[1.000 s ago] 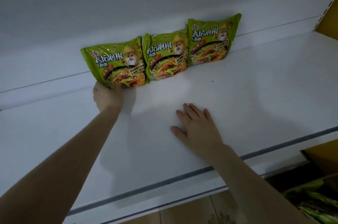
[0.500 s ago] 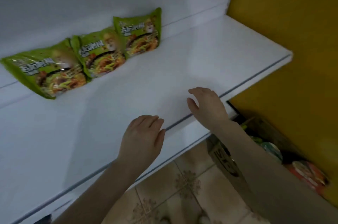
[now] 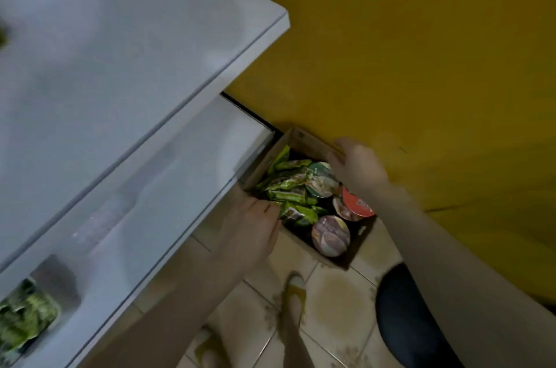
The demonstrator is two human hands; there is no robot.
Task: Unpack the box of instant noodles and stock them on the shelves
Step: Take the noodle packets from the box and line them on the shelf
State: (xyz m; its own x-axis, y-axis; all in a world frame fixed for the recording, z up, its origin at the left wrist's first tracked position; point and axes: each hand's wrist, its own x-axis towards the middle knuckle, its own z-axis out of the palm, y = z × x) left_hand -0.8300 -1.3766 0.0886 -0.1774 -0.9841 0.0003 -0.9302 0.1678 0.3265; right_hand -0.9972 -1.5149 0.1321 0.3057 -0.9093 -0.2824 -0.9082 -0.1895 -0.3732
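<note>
Far left, we see a crinkly green pack (image 3: 25, 312) lying on the lower shelf (image 3: 168, 187). It is blurry, and we cannot read its words. Above it sticks out the top shelf (image 3: 120, 66), flat, white and smooth.

Next comes the left hand (image 3: 249, 232), down at the near left side of the box (image 3: 304, 139). Its fingers are curled, with the tips touching the green packs (image 3: 288, 187). We cannot tell if it grips one.

The box is brown cardboard and stands open on the tiled floor (image 3: 340, 298), just beside the shelves. Shiny green packs fill its left half. Three round cups (image 3: 331, 235) sit in its right half: one with a teal lid, one red, one purple-grey. Their words are too blurry to read.

Below the box we see a foot in a yellow slipper (image 3: 293, 292).

The right hand (image 3: 358, 169) grips the box's far rim, thumb inside. Behind it stands a plain yellow wall (image 3: 421, 51).
</note>
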